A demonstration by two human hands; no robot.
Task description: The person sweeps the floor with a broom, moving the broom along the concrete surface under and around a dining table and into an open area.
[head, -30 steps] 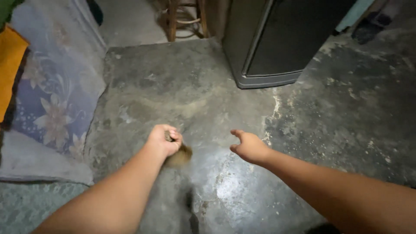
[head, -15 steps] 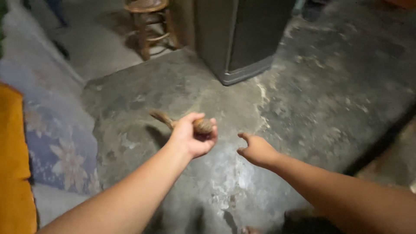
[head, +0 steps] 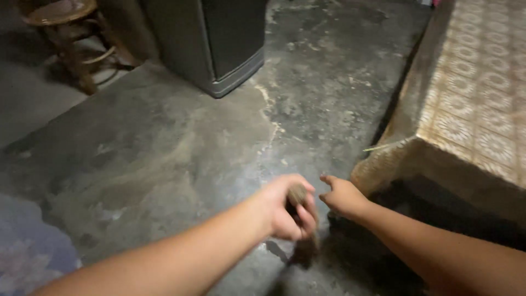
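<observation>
left hand [head: 287, 208] grip closed on broom handle [head: 298, 195] | right hand [head: 342, 195] open, beside

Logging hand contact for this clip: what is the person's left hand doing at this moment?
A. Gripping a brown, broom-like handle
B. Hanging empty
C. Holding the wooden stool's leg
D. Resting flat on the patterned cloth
A. The left hand is closed around the brown broom handle, over the concrete floor, while the right hand beside it is empty.

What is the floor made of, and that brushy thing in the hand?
The floor looks like bare concrete: grey, patchy, cracked, slightly shiny. The brush in the left hand seems to be bundled plant fibre, brown and straw-like, though it is blurred.
</observation>
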